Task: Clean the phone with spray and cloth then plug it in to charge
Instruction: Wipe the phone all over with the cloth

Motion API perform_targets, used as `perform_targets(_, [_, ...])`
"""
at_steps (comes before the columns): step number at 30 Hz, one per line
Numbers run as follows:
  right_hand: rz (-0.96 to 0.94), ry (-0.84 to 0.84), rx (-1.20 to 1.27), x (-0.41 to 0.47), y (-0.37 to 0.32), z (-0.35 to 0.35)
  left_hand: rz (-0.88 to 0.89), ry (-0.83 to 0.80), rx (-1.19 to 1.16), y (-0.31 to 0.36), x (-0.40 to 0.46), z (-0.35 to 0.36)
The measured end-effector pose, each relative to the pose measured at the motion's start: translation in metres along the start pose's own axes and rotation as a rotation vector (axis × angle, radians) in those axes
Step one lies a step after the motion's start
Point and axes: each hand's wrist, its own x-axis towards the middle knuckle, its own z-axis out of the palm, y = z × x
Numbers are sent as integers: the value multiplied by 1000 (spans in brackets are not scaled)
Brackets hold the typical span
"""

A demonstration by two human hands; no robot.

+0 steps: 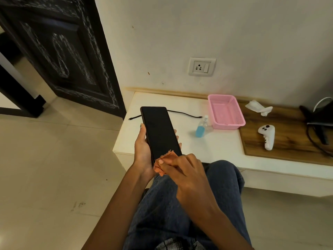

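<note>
- Above the lap, in front of the low white shelf (162,101): one phone (160,132), black, its dark screen facing up, its top end tilting away toward the wall.
- One left hand (144,150) is gripping the phone from beneath, thumb lying along the left edge, fingertips (177,137) curling up at the right edge.
- One right hand (185,168) is pinching one orange cloth (163,164), fingers curled round it, and is pressing it to the bottom end of the screen.
- One spray bottle (201,127), clear with blue liquid, is lying tilted on the shelf, its base toward the person and its side leaning against the basket.
- One pink basket (226,112) of plastic mesh is sitting on the shelf, just right of the bottle.
- One black charging cable (185,113) is lying on the shelf behind the phone, one plug end showing at the left, the other end reaching toward the bottle.
- One wall socket (201,66) with one switch is sitting in the wall above the shelf; nothing is plugged into it.
- One crumpled white tissue (258,108) and one white handheld controller (267,137) are lying well apart on one wooden board (288,141) at the right.
- One dark carved door (59,51) is standing at the left.
- Two jean-clad legs (180,204) are showing below the hands.
</note>
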Motion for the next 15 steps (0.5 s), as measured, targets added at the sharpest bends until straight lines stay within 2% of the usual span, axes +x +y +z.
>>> perform_targets(5, [-27, 74, -74, -3, 22, -6, -16, -84, -35, 6, 1, -2])
perform_targets(15, [4, 132, -127, -6, 31, -9, -10, -103, -25, 3, 3, -6])
